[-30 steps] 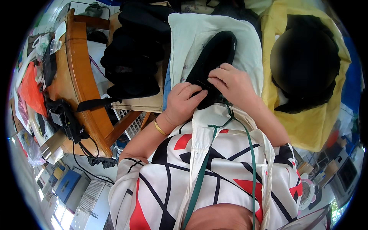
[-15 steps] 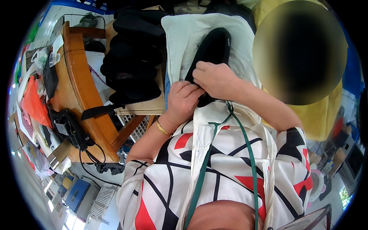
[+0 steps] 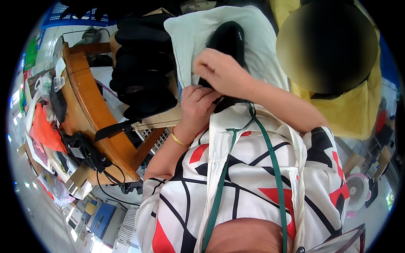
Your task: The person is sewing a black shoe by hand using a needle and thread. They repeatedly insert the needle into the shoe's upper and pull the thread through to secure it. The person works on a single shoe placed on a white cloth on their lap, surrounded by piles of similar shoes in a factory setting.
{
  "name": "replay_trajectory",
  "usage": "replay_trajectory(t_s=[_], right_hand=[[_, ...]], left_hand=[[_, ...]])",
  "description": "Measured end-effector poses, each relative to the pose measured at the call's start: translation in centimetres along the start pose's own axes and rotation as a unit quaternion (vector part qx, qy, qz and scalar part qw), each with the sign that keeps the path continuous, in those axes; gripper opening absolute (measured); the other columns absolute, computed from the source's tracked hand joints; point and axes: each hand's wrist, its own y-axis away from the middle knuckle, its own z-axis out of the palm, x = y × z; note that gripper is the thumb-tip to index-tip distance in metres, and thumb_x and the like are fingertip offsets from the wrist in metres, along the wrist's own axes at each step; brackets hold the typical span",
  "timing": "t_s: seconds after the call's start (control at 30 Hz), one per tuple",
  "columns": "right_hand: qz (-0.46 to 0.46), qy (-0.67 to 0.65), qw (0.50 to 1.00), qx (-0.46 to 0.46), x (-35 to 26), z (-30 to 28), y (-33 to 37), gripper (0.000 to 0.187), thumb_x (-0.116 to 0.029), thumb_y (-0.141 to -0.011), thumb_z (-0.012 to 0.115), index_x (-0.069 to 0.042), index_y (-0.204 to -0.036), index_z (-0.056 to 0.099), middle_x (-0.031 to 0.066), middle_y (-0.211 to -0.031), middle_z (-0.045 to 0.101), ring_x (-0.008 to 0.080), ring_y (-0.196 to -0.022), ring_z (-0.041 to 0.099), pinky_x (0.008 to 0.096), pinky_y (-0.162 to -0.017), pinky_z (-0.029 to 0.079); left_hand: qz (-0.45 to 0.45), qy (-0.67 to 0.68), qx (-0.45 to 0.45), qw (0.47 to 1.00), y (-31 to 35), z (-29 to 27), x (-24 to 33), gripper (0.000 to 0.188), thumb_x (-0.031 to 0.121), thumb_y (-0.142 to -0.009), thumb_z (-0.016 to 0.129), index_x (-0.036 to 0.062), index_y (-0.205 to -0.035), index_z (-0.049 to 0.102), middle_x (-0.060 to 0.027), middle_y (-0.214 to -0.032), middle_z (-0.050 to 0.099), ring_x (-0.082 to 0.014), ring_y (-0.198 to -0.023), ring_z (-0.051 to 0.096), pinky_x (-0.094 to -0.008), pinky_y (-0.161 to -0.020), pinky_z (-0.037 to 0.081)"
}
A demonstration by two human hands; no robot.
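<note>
A black shoe [image 3: 233, 39] lies toe away from me on the white cloth [image 3: 185, 38] over my lap. My left hand [image 3: 197, 103] is closed on the shoe's near left edge, fingers curled and pressed together. Just above it, my right hand [image 3: 223, 74] is raised over the shoe with its fingers curled into a pinch. Whatever that pinch holds, if anything, is too small to make out. My right hand and wrist hide the middle of the shoe. Below the shoe hangs the dark green cord [image 3: 270, 154] of my apron.
Several black shoes [image 3: 143, 63] are piled to the left, beside a curved wooden bench [image 3: 82, 95]. A black strapped bag [image 3: 86, 152] and an orange-red plastic bag [image 3: 44, 130] lie farther left. Yellow cloth [image 3: 354, 118] covers something at right, and a white fan [image 3: 357, 187] stands beyond.
My right hand has lifted from the shoe's edge, moving up and left. My left hand keeps its grip on the shoe. The whole view has shifted slightly.
</note>
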Motion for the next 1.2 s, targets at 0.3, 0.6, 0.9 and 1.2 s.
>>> replay_trajectory(t_s=[0.3,0.6,0.9,1.2], right_hand=[[0.293,-0.255,0.921,-0.037,-1.7,-4.2,0.1,0.022,-0.027,-0.103,0.053,-0.006,-0.094,0.055,-0.0012,-0.059,0.052,0.0058,-0.044,0.044,0.02,-0.042,0.035],[0.21,-0.28,0.936,0.033,-0.3,-4.4,2.7,0.015,-0.018,-0.1,0.058,-0.004,-0.103,0.061,0.0006,-0.077,0.064,0.008,-0.065,0.058,0.0238,-0.057,0.048],[0.091,0.151,0.979,-0.097,-0.7,-4.0,5.8,0.013,-0.013,-0.09,0.063,-0.006,-0.1,0.067,0.0144,-0.074,0.067,0.0332,-0.066,0.064,0.0381,-0.058,0.051],[0.027,0.196,0.973,-0.116,-0.6,-3.8,6.7,0.017,-0.008,-0.086,0.063,-0.004,-0.101,0.068,0.0141,-0.075,0.067,0.0318,-0.066,0.065,0.0404,-0.058,0.05]], left_hand=[[-0.053,0.043,-0.026,0.997,-1.5,-0.9,0.4,0.027,0.003,-0.066,0.079,0.0085,-0.091,0.069,-0.0054,-0.086,0.064,-0.0261,-0.083,0.059,-0.0362,-0.073,0.046],[-0.071,0.056,-0.057,0.994,-2.2,-1.5,0.4,0.026,0.004,-0.068,0.079,0.0071,-0.092,0.068,-0.0066,-0.089,0.063,-0.028,-0.084,0.058,-0.0367,-0.074,0.046],[-0.097,0.018,-0.032,0.995,-1.9,-1.6,1.2,0.028,0.004,-0.069,0.078,0.0072,-0.092,0.064,-0.0077,-0.091,0.06,-0.03,-0.088,0.055,-0.0391,-0.077,0.046],[-0.086,0.029,0.018,0.996,-1.3,-0.9,1.0,0.033,-0.002,-0.063,0.079,0.008,-0.091,0.065,-0.0063,-0.086,0.061,-0.0282,-0.084,0.057,-0.0377,-0.073,0.046]])
